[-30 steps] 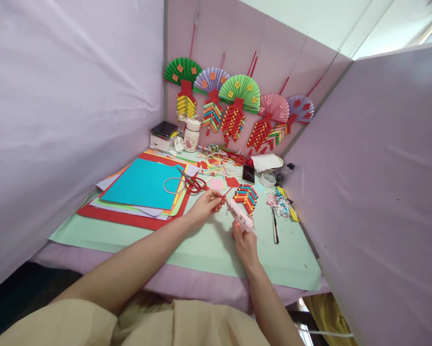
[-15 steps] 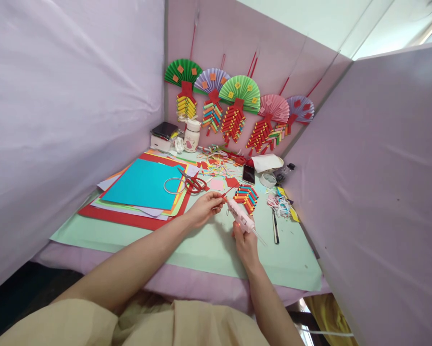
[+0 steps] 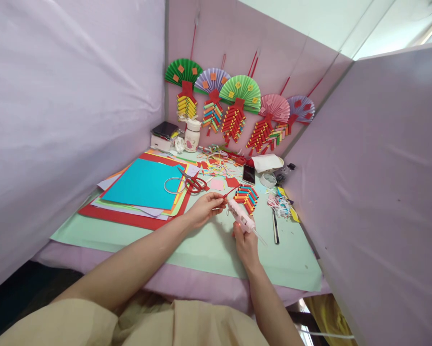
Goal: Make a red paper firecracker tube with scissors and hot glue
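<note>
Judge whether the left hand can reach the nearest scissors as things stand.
Probably yes: the scissors lie close beyond the left hand with nothing standing between, though the red cord it holds may need releasing first.

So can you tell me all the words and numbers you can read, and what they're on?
I can't read any words or numbers for sure.
White bottle: small marks around its picture, too small to read.
Yellow squares on the light green fan: dark marks, too blurred to read.
White box: a tiny mark on its side, too small to read.
Pink glue gun: no lettering I can make out.
</note>
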Motion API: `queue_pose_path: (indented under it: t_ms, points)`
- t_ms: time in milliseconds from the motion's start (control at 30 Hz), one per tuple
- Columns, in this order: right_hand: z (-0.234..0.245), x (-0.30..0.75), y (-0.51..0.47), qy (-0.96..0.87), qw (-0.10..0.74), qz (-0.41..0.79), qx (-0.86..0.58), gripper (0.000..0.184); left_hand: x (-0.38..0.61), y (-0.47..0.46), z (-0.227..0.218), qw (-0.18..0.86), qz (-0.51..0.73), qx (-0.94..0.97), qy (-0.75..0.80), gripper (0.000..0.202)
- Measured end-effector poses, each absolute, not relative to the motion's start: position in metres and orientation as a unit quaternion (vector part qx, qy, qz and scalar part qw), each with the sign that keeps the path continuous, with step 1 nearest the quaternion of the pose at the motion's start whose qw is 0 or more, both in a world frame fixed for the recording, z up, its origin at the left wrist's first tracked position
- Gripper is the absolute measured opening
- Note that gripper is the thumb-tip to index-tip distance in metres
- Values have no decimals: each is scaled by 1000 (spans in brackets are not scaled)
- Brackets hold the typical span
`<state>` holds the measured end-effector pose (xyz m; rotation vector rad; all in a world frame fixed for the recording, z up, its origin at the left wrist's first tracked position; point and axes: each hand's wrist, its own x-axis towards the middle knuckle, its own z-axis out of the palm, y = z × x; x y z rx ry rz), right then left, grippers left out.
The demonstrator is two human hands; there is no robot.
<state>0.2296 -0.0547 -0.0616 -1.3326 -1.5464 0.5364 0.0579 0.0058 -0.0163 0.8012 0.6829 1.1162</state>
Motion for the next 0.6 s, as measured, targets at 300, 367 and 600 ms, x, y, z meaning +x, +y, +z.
queue_pose_path:
  t_ms: [300,367,600]
  points:
    - [-61,229,-54,-628,495,246,-548,30,58,5,-16,724,504,362,300,25]
    - [-61,230,-54,-625,496,248,-549,30,58,6,-17,726,505,359,300,24]
    - [-62,230,-55,-620,493,254,-555,31,56,10,-23,737,495,356,291,21]
